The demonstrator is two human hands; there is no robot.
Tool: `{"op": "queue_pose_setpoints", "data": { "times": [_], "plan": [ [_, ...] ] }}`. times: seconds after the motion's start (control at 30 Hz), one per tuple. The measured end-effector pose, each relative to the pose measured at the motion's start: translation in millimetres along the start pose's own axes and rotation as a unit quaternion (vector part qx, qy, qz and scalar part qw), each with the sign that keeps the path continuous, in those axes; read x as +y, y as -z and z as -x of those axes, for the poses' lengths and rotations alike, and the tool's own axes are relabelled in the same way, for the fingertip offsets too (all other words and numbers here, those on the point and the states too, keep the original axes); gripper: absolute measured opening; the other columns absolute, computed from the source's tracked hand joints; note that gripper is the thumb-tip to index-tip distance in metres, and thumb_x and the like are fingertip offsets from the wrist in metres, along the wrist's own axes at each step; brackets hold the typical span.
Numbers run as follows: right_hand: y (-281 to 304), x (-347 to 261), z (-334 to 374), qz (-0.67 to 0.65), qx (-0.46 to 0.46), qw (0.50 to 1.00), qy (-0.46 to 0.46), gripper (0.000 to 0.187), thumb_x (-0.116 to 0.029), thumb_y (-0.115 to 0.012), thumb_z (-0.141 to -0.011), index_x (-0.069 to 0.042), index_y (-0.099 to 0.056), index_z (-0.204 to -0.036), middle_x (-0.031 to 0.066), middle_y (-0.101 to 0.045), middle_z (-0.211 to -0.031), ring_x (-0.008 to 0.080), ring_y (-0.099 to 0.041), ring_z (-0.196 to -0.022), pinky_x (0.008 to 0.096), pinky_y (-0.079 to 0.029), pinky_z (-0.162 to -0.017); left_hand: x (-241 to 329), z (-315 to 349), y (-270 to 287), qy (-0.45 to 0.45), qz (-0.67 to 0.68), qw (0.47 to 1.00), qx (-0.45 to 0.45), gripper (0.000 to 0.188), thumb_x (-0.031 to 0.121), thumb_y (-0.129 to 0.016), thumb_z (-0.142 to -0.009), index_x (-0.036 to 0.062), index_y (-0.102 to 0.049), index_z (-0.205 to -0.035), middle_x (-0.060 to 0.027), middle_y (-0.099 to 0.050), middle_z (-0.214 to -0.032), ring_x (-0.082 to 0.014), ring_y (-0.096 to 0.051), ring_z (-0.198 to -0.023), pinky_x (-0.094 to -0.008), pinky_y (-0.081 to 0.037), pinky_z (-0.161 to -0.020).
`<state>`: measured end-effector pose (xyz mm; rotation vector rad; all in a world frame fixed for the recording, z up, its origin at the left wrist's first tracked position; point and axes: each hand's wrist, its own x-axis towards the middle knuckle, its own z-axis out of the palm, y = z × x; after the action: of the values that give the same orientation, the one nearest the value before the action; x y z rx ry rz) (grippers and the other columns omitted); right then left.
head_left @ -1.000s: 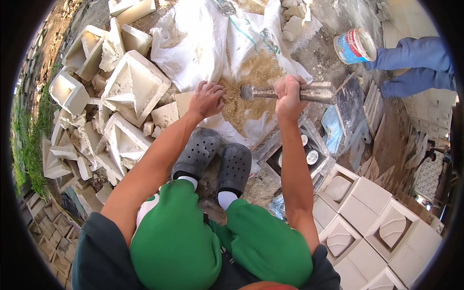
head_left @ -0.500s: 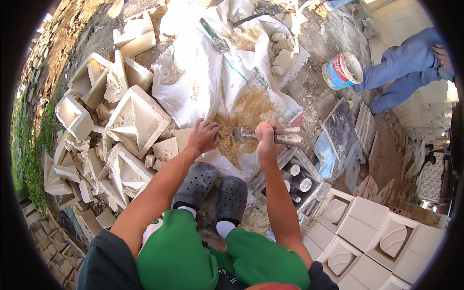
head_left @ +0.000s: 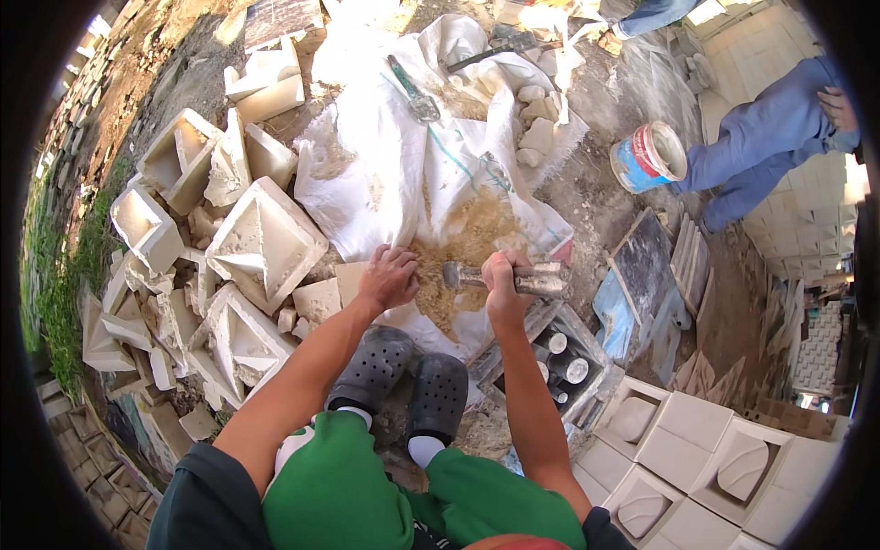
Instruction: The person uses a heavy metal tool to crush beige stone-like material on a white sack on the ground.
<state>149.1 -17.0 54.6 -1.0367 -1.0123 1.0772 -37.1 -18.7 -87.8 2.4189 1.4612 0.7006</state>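
My right hand (head_left: 504, 284) is wrapped round the middle of a short, dusty, cylindrical tool (head_left: 545, 279), lying crosswise, with a flared end on the left and a thicker body on the right. It is over the near right part of a heap of tan sandy material (head_left: 472, 225). That heap lies on a white woven sack (head_left: 362, 197). My left hand (head_left: 391, 277) is at the heap's left edge, fingers bent and apart, palm down, beside a pale flat piece (head_left: 349, 282). Whatever lies under its fingers is hidden.
Broken cream-coloured moulded blocks (head_left: 266, 243) pile up on the left. A crate of round-ended cylinders (head_left: 576, 370) stands near my right forearm, above stacked square blocks (head_left: 687, 440). A trowel (head_left: 417, 96) lies on the sack. At right, a bucket (head_left: 648, 156) stands by another person's legs (head_left: 752, 137).
The view has shifted slightly. My right hand still grips the tool, slightly lower in the picture. My left hand stays by the heap's edge.
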Motion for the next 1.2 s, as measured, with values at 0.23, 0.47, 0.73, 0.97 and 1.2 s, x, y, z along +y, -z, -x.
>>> {"op": "queue_pose_setpoints", "data": {
  "times": [0.23, 0.47, 0.73, 0.97, 1.2],
  "plan": [
    [-6.2, -1.6, 1.7, 0.013, 0.003, 1.0, -0.014, 0.031, -0.004, -0.049, -0.089, -0.008, -0.035, -0.062, -0.0012, -0.038, -0.055, 0.0079, -0.032, -0.048, 0.0249, -0.026, -0.046, -2.7, 2.6, 0.4, 0.003, 0.003, 1.0, 0.002, 0.021, 0.02, -0.06, -0.071, 0.0073, -0.065, -0.087, -0.003, -0.062, -0.103, -0.0183, -0.053, -0.108, -0.0398, -0.034, -0.1],
    [-6.9, -2.7, 2.2, -0.027, 0.003, 0.999, -0.029, 0.031, -0.006, -0.051, -0.089, -0.009, -0.035, -0.063, -0.0019, -0.036, -0.055, 0.008, -0.031, -0.048, 0.0251, -0.027, -0.047, -2.0, 2.7, 0.9, 0.003, 0.007, 1.0, 0.007, 0.019, 0.019, -0.06, -0.071, 0.0082, -0.065, -0.086, -0.0027, -0.062, -0.103, -0.0181, -0.054, -0.107, -0.0394, -0.034, -0.099],
    [-7.3, -0.6, 0.4, -0.037, -0.007, 0.999, -0.016, 0.029, -0.008, -0.05, -0.091, -0.009, -0.037, -0.066, -0.0022, -0.036, -0.055, 0.0079, -0.031, -0.05, 0.0257, -0.028, -0.048, -0.6, 1.0, 0.6, 0.008, 0.018, 1.0, 0.014, 0.017, 0.017, -0.06, -0.073, 0.0086, -0.067, -0.085, -0.0026, -0.064, -0.102, -0.0176, -0.056, -0.105, -0.0392, -0.035, -0.098],
    [-12.6, 0.3, -3.4, -0.008, 0.002, 0.999, -0.033, 0.027, -0.008, -0.049, -0.092, -0.008, -0.039, -0.067, -0.0023, -0.038, -0.057, 0.0076, -0.032, -0.051, 0.0251, -0.029, -0.049, -3.2, 2.9, -0.8, 0.005, 0.018, 1.0, 0.007, 0.019, 0.022, -0.062, -0.071, 0.0093, -0.064, -0.085, -0.0028, -0.062, -0.103, -0.0181, -0.053, -0.107, -0.0397, -0.034, -0.099],
    [-11.7, 6.1, -0.4, 0.046, -0.026, 0.999, 0.001, 0.026, -0.008, -0.051, -0.092, -0.008, -0.041, -0.067, -0.0025, -0.038, -0.058, 0.0071, -0.034, -0.051, 0.0241, -0.029, -0.048, -0.8, 3.3, 3.3, 0.011, 0.011, 1.0, -0.009, 0.019, 0.021, -0.061, -0.075, 0.0109, -0.066, -0.09, -0.0007, -0.063, -0.106, -0.0163, -0.054, -0.108, -0.0402, -0.034, -0.099]
  ]
}}
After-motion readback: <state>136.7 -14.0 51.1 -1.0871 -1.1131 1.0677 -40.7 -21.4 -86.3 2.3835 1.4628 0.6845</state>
